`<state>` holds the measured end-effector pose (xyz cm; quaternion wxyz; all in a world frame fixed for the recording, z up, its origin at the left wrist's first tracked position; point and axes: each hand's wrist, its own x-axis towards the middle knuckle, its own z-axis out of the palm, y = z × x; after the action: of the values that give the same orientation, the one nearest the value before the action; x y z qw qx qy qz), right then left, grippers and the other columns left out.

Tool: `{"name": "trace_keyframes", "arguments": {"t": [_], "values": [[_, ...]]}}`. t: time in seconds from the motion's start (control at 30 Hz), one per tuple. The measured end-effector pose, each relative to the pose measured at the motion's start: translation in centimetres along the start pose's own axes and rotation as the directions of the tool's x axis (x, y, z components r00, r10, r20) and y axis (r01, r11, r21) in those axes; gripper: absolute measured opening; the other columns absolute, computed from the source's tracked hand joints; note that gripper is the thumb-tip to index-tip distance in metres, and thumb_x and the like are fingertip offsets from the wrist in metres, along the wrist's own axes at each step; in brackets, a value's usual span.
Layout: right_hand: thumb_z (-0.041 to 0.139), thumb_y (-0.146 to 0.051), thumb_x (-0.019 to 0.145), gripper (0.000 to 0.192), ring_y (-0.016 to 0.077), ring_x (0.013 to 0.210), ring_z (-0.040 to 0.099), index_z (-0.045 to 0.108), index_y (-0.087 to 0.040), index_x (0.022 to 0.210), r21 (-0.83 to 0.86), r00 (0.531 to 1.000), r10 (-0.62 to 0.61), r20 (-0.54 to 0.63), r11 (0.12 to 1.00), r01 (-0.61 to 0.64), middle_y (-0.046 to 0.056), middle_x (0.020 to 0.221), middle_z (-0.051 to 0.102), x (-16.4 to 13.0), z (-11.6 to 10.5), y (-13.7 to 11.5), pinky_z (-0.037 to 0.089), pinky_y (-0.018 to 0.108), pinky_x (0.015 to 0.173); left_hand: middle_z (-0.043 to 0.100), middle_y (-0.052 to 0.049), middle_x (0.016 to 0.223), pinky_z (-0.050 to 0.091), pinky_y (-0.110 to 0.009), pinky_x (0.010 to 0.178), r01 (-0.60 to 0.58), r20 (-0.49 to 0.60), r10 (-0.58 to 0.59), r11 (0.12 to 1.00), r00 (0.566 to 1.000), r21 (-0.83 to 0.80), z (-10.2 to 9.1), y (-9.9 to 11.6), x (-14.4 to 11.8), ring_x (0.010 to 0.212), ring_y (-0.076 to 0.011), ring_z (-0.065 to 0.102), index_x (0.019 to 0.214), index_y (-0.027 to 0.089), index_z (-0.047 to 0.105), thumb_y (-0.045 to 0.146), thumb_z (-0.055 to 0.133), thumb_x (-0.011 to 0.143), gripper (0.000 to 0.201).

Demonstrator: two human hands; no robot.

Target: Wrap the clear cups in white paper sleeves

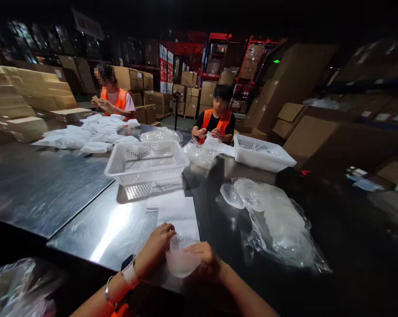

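Note:
At the table's near edge, my right hand [204, 256] grips a clear, frosted-looking plastic bowl [181, 265] by its right side. My left hand [160, 241], with a watch and bracelet on the wrist, is closed at the bowl's left rim; its fingertips are partly hidden. Just beyond the hands lies a stack of white paper sheets [181, 211], partly covered by the bowl. To the right, a single clear plastic bowl [232, 196] rests beside a plastic bag [285, 224] full of nested bowls.
A white perforated basket [146, 174] stands past the paper, another basket [263, 154] at the far right. White wrapped packets [90, 132] are heaped at the far left. Two co-workers in orange vests [121, 100] [223, 125] work across the metal table [70, 185]. Cardboard boxes surround it.

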<state>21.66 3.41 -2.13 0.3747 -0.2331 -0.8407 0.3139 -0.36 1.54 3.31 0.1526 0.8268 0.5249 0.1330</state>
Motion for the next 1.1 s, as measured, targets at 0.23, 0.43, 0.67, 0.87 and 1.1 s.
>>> {"name": "trace_keyframes", "arguments": {"t": [0.23,0.43,0.67,0.87,1.1], "values": [[0.054,-0.052,0.097,0.043,0.0201,0.095,0.076,0.075,-0.015,0.094,-0.209,0.866,-0.452,0.215,0.845,0.493,0.01,0.088,0.08,0.6,0.0,0.1,0.06,0.028,0.086,0.071,-0.012,0.117,0.057,-0.041,0.095,-0.017,-0.089,0.023,0.998,0.996,0.062,0.1,-0.7,-0.7,0.107,-0.0249,0.066,0.11,0.017,0.069,-0.003,0.043,0.087,0.04],[0.053,-0.036,0.096,0.031,0.0176,0.094,0.075,0.074,-0.014,0.1,-0.15,0.871,-0.43,0.238,0.869,0.471,0.01,0.092,0.08,0.6,-0.4,-0.4,0.057,0.025,0.09,0.057,-0.013,0.148,0.054,-0.041,0.106,-0.103,-0.068,0.105,0.994,0.992,0.04,0.8,-1.7,-1.9,0.13,-0.0279,0.059,0.146,0.023,0.053,-0.004,0.046,0.078,0.073],[0.037,-0.026,0.105,0.038,0.0155,0.086,0.072,0.071,-0.016,0.092,-0.433,0.843,-0.525,0.116,0.738,0.518,0.005,0.085,0.077,2.1,-2.2,-2.1,0.056,0.029,0.079,0.051,-0.008,0.154,0.046,-0.042,0.115,-0.017,-0.126,0.001,0.992,0.992,-0.126,3.6,-0.9,-2.9,0.139,-0.024,0.052,0.152,0.029,0.045,-0.01,0.042,0.061,0.1],[0.046,-0.011,0.101,0.032,0.0124,0.07,0.066,0.066,-0.018,0.077,-0.782,0.847,-0.517,0.125,0.474,0.405,0.0,0.07,0.07,2.8,-2.6,-3.3,0.054,0.024,0.068,0.051,-0.007,0.155,0.045,-0.042,0.117,0.061,-0.361,-0.083,0.996,0.929,-0.072,6.3,1.7,-2.4,0.141,-0.0214,0.049,0.151,0.025,0.046,-0.011,0.034,0.066,0.094],[0.053,-0.003,0.09,0.024,0.0193,0.065,0.063,0.069,-0.017,0.079,-0.832,0.979,-0.2,-0.041,0.549,0.077,0.006,0.071,0.068,1.1,0.1,-0.8,0.052,0.029,0.061,0.063,-0.009,0.139,0.056,-0.04,0.105,-0.089,-0.427,0.065,0.995,0.902,-0.037,5.4,5.0,-0.2,0.126,-0.025,0.062,0.136,0.024,0.062,-0.003,0.037,0.082,0.066]]}}
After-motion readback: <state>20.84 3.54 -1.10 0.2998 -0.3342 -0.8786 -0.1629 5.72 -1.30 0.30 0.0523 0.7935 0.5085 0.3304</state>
